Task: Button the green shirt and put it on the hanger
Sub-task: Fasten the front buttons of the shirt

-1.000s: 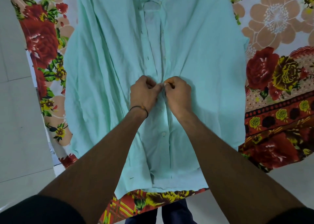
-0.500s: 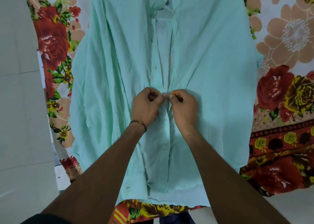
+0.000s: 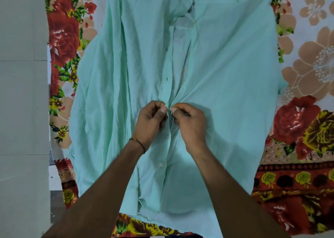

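A pale green shirt (image 3: 226,78) lies flat, front up, on a flowered bedsheet, collar away from me. Its placket runs down the middle; the lower part is closed with a white button (image 3: 160,164) showing, and the upper part gapes open with empty buttonholes. My left hand (image 3: 151,123) pinches the left placket edge at mid-shirt. My right hand (image 3: 190,124) pinches the right edge directly opposite, thumbs almost touching over the seam. The button between them is hidden by my fingers. No hanger is in view.
The bedsheet (image 3: 298,120) with red and beige flowers covers the bed under and around the shirt. Grey floor tiles (image 3: 21,111) run along the left, past the bed's edge. Dark trousers show at the bottom edge.
Both hands stay pinched together on the placket at the same spot on the shirt. The camera has tilted, so shirt and hands sit lower in the frame.
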